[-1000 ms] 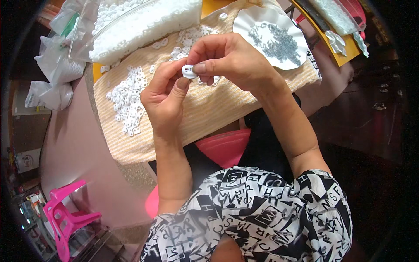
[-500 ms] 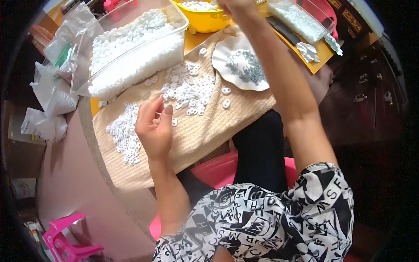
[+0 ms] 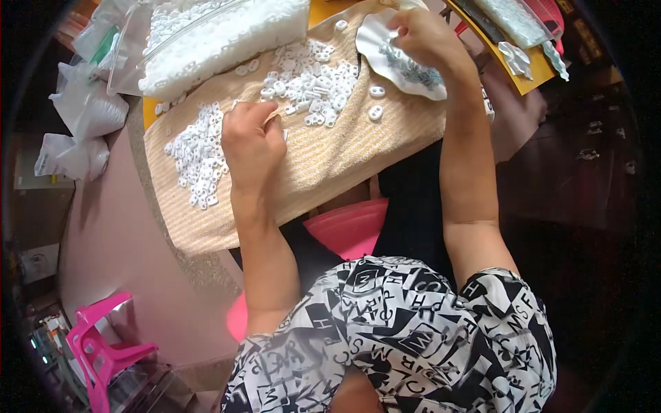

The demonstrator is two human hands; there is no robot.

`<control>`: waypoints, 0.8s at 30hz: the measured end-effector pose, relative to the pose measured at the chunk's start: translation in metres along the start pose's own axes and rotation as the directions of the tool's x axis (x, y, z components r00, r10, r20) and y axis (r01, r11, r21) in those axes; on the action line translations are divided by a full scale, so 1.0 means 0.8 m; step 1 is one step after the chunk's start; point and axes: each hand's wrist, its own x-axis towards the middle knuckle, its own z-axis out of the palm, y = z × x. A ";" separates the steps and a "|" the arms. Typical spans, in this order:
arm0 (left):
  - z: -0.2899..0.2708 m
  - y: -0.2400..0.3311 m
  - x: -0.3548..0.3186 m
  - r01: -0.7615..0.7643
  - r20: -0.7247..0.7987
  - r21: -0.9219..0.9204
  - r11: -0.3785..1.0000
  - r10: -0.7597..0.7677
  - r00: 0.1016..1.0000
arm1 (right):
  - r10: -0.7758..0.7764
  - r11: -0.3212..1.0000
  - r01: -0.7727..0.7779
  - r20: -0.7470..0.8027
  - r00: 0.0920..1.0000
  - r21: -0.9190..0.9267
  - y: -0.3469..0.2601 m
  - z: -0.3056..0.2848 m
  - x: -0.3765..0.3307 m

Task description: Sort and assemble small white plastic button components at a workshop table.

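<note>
My left hand [image 3: 253, 141] is closed above the striped towel [image 3: 358, 165], thumb and fingers pinched together. Anything in that pinch is hidden. It sits between a pile of small white plastic pieces with holes [image 3: 200, 155] on its left and a bigger pile of similar pieces [image 3: 320, 86] on its right. Over the white wavy-edged dish [image 3: 370, 41] my right hand [image 3: 430, 43] reaches down with its fingers drawn together. Small grey metal-looking bits [image 3: 416, 69] lie in that dish. Whether the right fingers hold one of them cannot be made out.
A clear plastic bin [image 3: 227, 51] full of white pieces stands at the far left of the towel. Plastic bags [image 3: 86, 103] lie beyond it. A clear tray [image 3: 506, 20] is at the far right. A pink stool [image 3: 113, 344] stands at the lower left.
My right hand has come back from the yellow bowl to the wavy-edged dish. My left hand has turned and its fingers have closed more. The whole view has shifted, and the bowl is out of sight.
</note>
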 end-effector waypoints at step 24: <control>0.015 0.014 0.005 0.030 -0.024 -0.115 0.993 -0.032 0.999 | 0.015 0.976 0.054 -0.306 0.952 0.213 0.017 0.046 -0.010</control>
